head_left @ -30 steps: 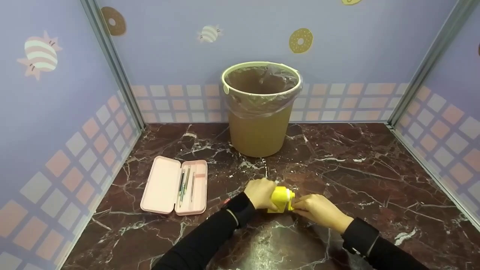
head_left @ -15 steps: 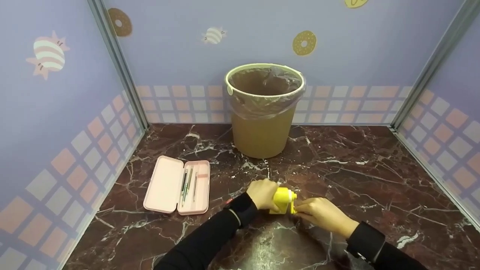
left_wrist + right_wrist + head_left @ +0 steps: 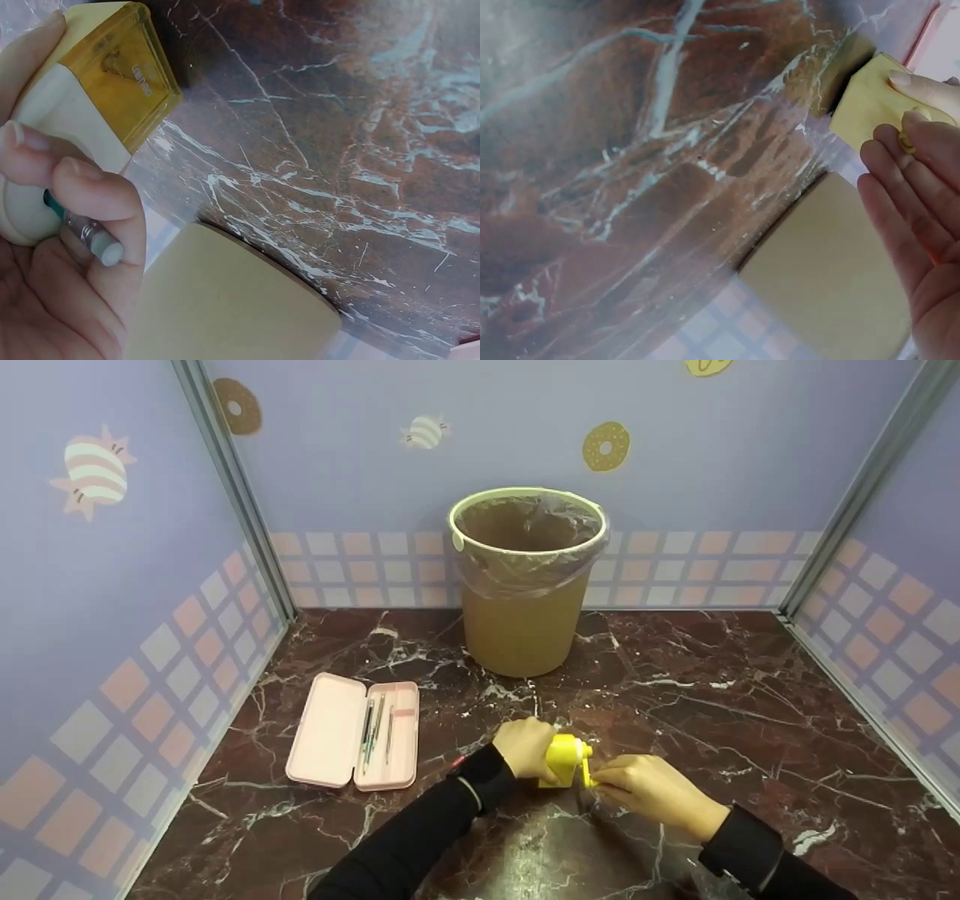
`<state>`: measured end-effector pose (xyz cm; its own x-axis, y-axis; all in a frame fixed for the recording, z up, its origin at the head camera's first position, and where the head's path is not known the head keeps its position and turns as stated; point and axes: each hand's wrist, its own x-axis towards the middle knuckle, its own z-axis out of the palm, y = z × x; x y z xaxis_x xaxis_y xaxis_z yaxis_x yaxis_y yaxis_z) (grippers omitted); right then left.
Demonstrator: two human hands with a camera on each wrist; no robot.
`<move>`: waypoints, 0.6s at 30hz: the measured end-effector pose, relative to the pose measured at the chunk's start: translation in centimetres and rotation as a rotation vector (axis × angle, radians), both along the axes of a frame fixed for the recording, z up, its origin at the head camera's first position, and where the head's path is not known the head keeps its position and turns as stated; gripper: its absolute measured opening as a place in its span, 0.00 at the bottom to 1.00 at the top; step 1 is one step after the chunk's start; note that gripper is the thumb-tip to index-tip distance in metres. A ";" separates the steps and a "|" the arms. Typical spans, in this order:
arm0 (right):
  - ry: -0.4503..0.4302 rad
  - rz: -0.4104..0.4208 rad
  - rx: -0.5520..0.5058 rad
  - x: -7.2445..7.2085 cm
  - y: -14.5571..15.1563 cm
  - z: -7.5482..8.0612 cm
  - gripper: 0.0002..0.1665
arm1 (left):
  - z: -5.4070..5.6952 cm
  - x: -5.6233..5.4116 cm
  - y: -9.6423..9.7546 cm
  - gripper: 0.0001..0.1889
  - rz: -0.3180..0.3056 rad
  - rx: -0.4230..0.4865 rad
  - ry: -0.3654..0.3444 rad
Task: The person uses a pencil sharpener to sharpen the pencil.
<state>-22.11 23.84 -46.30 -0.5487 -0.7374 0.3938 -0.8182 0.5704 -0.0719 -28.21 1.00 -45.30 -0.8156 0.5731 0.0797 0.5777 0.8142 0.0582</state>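
Note:
A yellow crank pencil sharpener [image 3: 561,761] lies near the front middle of the table, its clear amber shavings drawer [image 3: 135,75] showing in the left wrist view. My left hand [image 3: 525,748] grips the sharpener's body from the left. Between those fingers, the eraser end of a pencil [image 3: 94,238] sticks out of the sharpener's face; the rest of it is hidden inside. On the other side, my right hand [image 3: 651,791] pinches the knob of the yellow crank handle [image 3: 587,772], which hangs downward. The knob is mostly covered by the fingertips.
An open pink pencil case [image 3: 330,731] with several pencils [image 3: 373,727] lies to the left. Behind the hands, a lined waste bin [image 3: 521,622] stands against the patterned back wall. A small red thing [image 3: 458,762] is partly hidden behind the left wrist.
The right hand has shifted slightly right and down, and the crank handle has turned a little with it. My left hand still holds the sharpener in place. The head view has shifted slightly.

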 end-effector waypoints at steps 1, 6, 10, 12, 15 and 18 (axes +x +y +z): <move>0.004 0.002 -0.004 0.1 0.1 0.1 0.10 | 0.0 0.0 0.1 0.27 0.002 0.000 -0.001; 0.031 0.003 -0.006 0.2 0.2 0.6 0.12 | 0.0 0.0 0.2 0.26 0.005 0.004 -0.004; 0.038 -0.004 0.004 0.3 0.3 0.9 0.11 | 0.0 0.1 0.3 0.26 0.001 0.006 -0.012; 0.043 -0.014 -0.003 0.3 0.4 1.1 0.11 | 0.1 0.2 0.4 0.26 -0.004 0.003 -0.017; 0.042 -0.036 -0.019 0.3 0.5 1.5 0.11 | 0.1 0.2 0.5 0.25 -0.007 0.001 -0.018; 0.050 -0.046 -0.024 0.2 0.5 1.8 0.12 | 0.1 0.1 0.5 0.24 -0.009 -0.002 -0.020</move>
